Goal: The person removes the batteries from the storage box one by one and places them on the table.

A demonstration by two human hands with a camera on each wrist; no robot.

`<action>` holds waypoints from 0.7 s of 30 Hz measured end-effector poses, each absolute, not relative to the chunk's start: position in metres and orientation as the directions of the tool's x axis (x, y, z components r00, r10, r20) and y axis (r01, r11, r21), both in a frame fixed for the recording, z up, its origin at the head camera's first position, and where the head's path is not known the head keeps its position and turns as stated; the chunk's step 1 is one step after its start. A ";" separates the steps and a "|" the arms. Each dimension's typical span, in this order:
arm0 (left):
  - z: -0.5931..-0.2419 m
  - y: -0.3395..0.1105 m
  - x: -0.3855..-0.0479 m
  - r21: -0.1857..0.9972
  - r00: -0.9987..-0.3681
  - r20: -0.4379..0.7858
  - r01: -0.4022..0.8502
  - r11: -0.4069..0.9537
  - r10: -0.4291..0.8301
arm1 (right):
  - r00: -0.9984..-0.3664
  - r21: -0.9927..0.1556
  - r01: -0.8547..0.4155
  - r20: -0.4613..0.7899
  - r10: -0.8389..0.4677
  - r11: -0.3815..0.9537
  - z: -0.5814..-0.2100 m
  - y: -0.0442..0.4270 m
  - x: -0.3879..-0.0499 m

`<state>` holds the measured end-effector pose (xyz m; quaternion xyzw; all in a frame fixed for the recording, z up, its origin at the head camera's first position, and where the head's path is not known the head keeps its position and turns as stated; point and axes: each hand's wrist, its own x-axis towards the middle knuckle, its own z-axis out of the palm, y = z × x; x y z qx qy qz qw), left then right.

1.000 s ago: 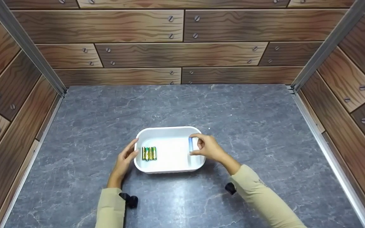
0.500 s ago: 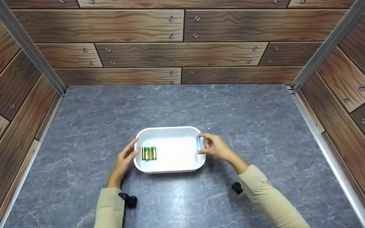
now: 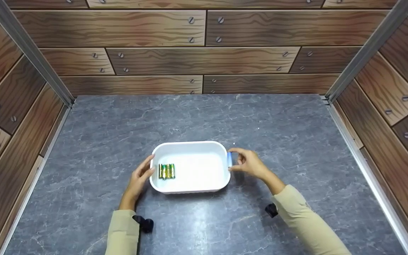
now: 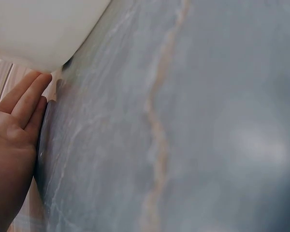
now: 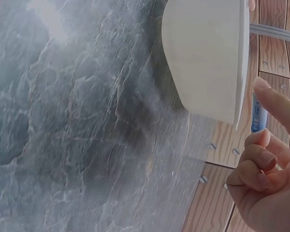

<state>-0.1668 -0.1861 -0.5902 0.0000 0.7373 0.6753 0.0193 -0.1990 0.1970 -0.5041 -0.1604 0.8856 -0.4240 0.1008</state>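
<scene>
A white plastic tub point(image 3: 193, 189) stands on the table with several green-and-gold batteries point(image 3: 166, 171) side by side at its left end. My left hand point(image 3: 139, 179) rests against the tub's left rim. In the left wrist view, the fingers point(image 4: 29, 99) are fairly straight and touch the tub's outer wall. At the right end, my right hand point(image 3: 250, 163) pinches a blue battery point(image 3: 229, 159) by its two ends, between thumb and fingertip. The battery is raised near the right rim; in the right wrist view, the battery point(image 5: 258, 114) is apart from the tub point(image 5: 205, 58).
The grey marbled tabletop point(image 3: 197, 117) stretches around the tub. Wood-patterned walls point(image 3: 204, 60) and metal edge strips point(image 3: 370, 180) close it in at the back and sides. Each wrist carries a small black camera point(image 3: 148, 225).
My right hand has moved the blue battery rightward, from above the tub's inside to its right rim. The left hand, the tub and the green-and-gold batteries have stayed in place.
</scene>
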 end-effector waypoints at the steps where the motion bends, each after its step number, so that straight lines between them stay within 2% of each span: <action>1: -0.590 -0.186 -0.167 0.996 -0.999 -0.030 -0.028 0.085 0.024 | -0.929 -0.783 -0.194 -0.048 -0.368 0.591 -0.505 0.198 -0.199; 14: -0.589 -0.186 -0.167 0.997 -0.998 -0.057 -0.055 0.062 0.026 | -0.938 -0.763 -0.204 -0.028 -0.347 0.613 -0.516 0.210 -0.204; 21: -0.590 -0.186 -0.167 0.997 -0.999 -0.046 -0.044 0.059 0.029 | -0.932 -0.770 -0.156 -0.092 -0.350 0.618 -0.524 0.212 -0.203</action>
